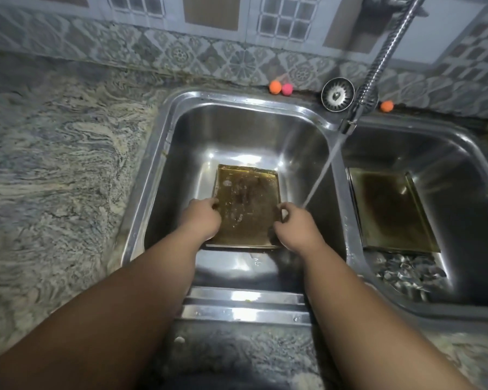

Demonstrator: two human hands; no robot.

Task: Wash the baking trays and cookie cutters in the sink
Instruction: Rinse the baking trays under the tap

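A greasy, brown-stained baking tray (248, 205) was held low in the left basin (307, 153) of the double sink, gripped on its two long sides so that it could be steadied and tilted toward the water. The left hand (202, 219) was closed over the tray's left edge, its fingers (213, 202) curled onto the rim; the right hand (297, 223) was clamped on the right edge in the same way. The tray seemed to be raised slightly at its near end, probably so that rinse water would run off. The stream from the flexible tap (378, 68) was falling just beside the right hand, not yet squarely on the tray. A second tray (392, 209) lay flat in the right basin (462, 170), apparently awaiting its turn, with a heap of what looked like metal cookie cutters (406, 273) just in front of it. A sink strainer (337, 94) was propped against the wall tiles, and the patterned table (62, 170) lay to the left
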